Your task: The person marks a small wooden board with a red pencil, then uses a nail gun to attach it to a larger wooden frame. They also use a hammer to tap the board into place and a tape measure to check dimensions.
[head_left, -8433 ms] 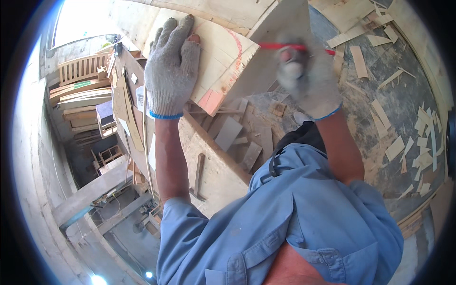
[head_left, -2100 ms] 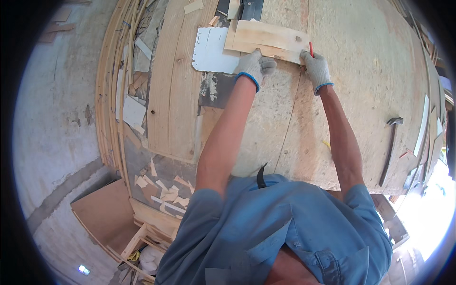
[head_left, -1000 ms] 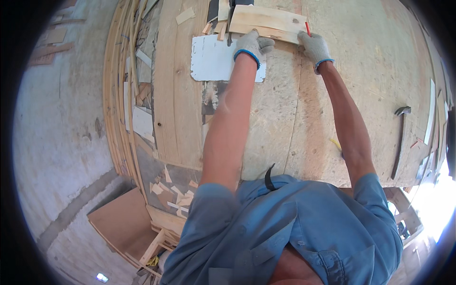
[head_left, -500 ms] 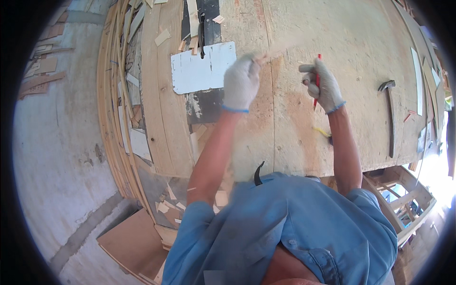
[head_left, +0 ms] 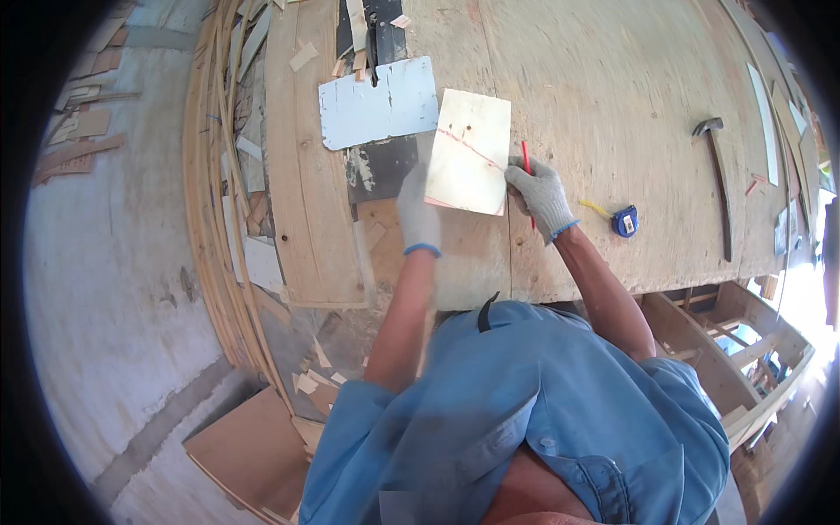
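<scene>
A small rectangular wooden board (head_left: 468, 157), pale with a dark knot and a slanting red line across it, is held up over the workbench. My gloved right hand (head_left: 541, 197) grips its right edge, thumb near the end of the line. The same hand also holds a red pencil (head_left: 525, 156), which stands nearly upright between the fingers. At the board's lower left edge is my gloved left hand (head_left: 416, 210), smeared by motion. Its fingers are blurred and partly hidden, so I cannot make out whether it grips the board.
Right of my hands lie a blue tape measure (head_left: 625, 221) with its yellow tape end out, and a claw hammer (head_left: 718, 179). A white panel (head_left: 376, 103) lies at the back left, near wood scraps (head_left: 304, 57). Long wood strips (head_left: 203, 175) run along the wall.
The board, a blur by my left hand before, now shows its broad marked face. Both hands have come nearer my body; my right hand has moved left with the pencil and taken the board's edge.
</scene>
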The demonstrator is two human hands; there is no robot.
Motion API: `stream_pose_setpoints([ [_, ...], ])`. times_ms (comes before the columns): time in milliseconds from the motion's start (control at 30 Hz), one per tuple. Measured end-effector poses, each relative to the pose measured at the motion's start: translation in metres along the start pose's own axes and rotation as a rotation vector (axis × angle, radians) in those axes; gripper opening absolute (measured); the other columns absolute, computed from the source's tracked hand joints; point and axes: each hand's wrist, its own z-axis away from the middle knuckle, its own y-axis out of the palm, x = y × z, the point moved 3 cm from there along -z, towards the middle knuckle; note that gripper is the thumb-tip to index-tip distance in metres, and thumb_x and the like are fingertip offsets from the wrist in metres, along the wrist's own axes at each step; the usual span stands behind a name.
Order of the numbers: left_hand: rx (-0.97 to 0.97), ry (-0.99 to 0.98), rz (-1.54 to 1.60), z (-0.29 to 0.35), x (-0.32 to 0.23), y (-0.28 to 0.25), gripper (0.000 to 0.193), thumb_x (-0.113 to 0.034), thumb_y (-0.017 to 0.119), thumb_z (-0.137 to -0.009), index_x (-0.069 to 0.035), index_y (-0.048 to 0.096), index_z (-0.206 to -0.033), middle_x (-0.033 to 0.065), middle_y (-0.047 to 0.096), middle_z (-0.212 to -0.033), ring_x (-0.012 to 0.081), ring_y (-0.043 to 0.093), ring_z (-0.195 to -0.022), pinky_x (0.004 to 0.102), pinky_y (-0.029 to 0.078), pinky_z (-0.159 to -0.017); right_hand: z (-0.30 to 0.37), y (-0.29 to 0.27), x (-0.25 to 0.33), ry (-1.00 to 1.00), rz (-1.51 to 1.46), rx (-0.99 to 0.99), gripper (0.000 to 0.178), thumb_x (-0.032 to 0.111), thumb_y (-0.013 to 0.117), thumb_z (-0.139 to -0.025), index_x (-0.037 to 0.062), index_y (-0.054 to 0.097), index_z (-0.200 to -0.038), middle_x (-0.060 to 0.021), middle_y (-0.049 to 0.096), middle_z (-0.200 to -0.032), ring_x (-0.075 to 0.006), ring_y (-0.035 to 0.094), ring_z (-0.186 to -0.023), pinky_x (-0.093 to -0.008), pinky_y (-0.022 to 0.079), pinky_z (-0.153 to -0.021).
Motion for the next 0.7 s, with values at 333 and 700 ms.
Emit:
stream_pose_setpoints([
  [333,0.214,-0.514,1.100,0.046,0.000,-0.023,0.036,-0.022,0.054,-0.111,0.002,0.060,-0.137,0.0124,0.067,-0.136,0.0286,0.064,-0.123,0.0451,0.051,-0.112,0.023,0.044,-0.027,-0.063,0.212,-0.168,0.043,0.039,0.068,-0.100,-0.0013,0.075,-0.114,-0.0044,0.069,-0.083,-0.0110,0.065,-0.070,-0.0304,0.052,-0.060],
  [700,0.423,-0.404,0.525,0.051,-0.071,0.014,0.041,-0.021,0.051,-0.109,0.008,0.058,-0.138,0.0193,0.069,-0.132,0.0310,0.073,-0.114,0.0449,0.060,-0.098,0.032,0.069,-0.003,-0.187,0.060,-0.284,0.044,0.032,0.066,-0.102,-0.0043,0.070,-0.126,-0.0057,0.067,-0.080,-0.0114,0.060,-0.061,-0.0283,0.046,-0.052],
])
